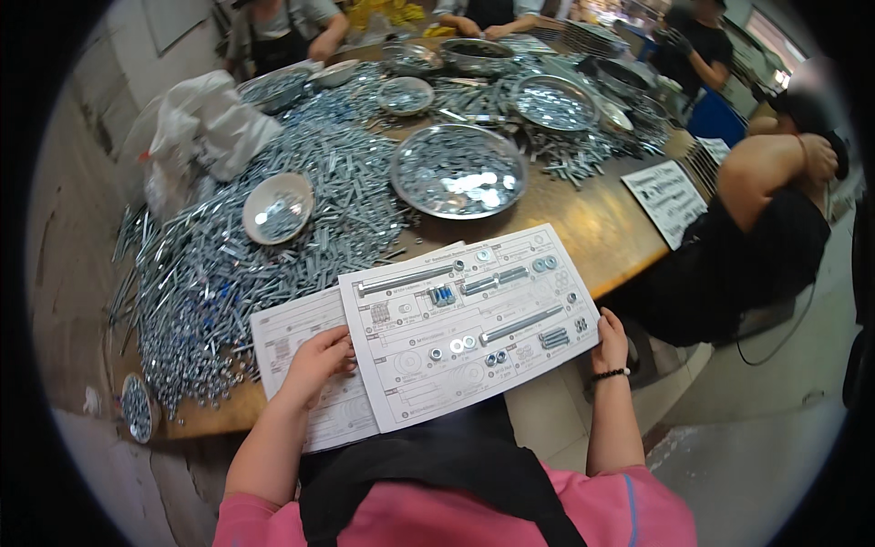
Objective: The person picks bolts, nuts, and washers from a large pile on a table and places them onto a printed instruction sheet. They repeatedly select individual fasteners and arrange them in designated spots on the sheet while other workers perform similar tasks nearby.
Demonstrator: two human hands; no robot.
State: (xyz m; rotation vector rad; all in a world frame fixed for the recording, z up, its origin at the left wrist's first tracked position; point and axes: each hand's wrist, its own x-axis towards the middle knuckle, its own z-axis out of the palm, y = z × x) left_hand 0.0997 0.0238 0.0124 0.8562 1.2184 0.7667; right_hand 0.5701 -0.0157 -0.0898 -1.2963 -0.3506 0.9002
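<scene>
Sheet of steel parts, in hand

From my remote seat, I see the sheet (447,319) above the lap, by the worktop's (611,228) near edge. The right hand (612,345) has its fingers closed on the right edge. The left hand (319,363) has its fingers half curled by the left edge, over a second sheet (278,335); I cannot tell whether they pinch anything.

I judge the sheet light and bendable, weighted by smooth bolts (519,325) and nuts (490,360). Whether these are fixed, I can't tell; loose ones could slide. I'd grip both side edges, keeping it level.

Beyond are heaped screws (346,164), a big bowl (458,217), then people (273,41).
</scene>
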